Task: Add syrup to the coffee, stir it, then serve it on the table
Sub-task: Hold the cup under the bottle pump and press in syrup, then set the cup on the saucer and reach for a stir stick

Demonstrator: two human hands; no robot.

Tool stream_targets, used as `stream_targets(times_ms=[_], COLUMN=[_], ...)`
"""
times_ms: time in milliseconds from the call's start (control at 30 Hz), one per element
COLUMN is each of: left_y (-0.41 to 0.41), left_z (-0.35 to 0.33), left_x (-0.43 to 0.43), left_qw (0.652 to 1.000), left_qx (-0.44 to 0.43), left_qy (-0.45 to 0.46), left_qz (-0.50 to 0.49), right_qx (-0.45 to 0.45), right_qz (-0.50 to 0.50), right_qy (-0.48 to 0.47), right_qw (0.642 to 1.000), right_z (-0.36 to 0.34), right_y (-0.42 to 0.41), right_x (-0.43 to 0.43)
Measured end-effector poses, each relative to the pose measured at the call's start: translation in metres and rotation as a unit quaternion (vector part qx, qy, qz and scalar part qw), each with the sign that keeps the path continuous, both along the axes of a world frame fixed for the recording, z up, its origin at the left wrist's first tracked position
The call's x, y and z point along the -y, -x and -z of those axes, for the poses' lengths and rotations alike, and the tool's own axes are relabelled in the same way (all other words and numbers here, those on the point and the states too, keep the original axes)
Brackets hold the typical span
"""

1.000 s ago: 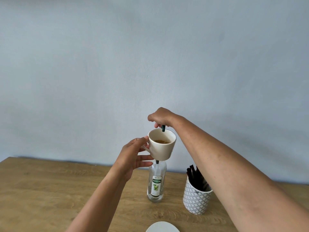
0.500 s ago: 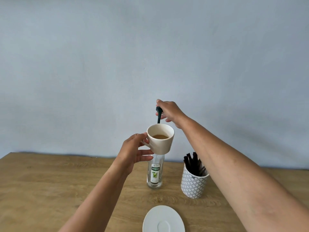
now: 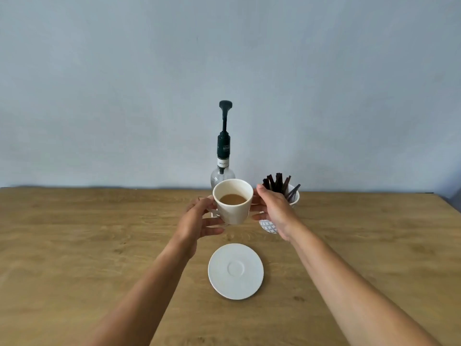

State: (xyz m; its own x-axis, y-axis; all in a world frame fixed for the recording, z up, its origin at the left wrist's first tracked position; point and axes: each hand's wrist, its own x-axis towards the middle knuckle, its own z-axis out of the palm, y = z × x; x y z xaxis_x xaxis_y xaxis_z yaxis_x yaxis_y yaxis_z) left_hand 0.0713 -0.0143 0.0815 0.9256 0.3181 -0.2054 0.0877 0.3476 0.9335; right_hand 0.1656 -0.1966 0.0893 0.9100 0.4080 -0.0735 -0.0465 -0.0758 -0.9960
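The left hand [image 3: 199, 221] gripped the handle of the coffee cup [image 3: 234, 216], the right hand [image 3: 274, 211] spread open beside it, hiding part of the stick holder [image 3: 269, 227], the syrup bottle [image 3: 223, 151] behind, the saucer [image 3: 235, 270] nearer on the table [image 3: 74, 245].

Cup [image 3: 234, 211] cream-white, coffee [image 3: 232, 199] light brown; saucer [image 3: 235, 271] white; syrup bottle [image 3: 222, 158] clear, pump dark green; stirrer holder [image 3: 269, 226] white with grey diamond pattern; table [image 3: 74, 245] oak wood-grain; wall [image 3: 124, 83] pale blue-grey.

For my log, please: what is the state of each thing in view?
Coffee cup, held in the air, part full.
Left hand, grips the cup's handle.
Right hand, open beside the cup.
Saucer, on table, no cup yet.
Syrup bottle, upright, pump raised.
Stirrer holder, upright, holding stirrers.
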Motion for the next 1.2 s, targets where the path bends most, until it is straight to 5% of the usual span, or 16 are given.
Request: stream_targets(times_ms=[500,1200], left_y=[0.037,0.043], left_z=[0.102,0.139], left_x=[0.020,0.010], left_qw=[0.995,0.976], left_qx=[-0.097,-0.111], left_qy=[-0.016,-0.175], left_qz=[0.034,0.065], right_qx=[-0.075,-0.119], right_qz=[0.038,0.050], right_qy=[0.038,-0.009], right_qw=[0.996,0.992], right_z=[0.109,0.142], right_y=[0.061,0.070], right_x=[0.011,0.016])
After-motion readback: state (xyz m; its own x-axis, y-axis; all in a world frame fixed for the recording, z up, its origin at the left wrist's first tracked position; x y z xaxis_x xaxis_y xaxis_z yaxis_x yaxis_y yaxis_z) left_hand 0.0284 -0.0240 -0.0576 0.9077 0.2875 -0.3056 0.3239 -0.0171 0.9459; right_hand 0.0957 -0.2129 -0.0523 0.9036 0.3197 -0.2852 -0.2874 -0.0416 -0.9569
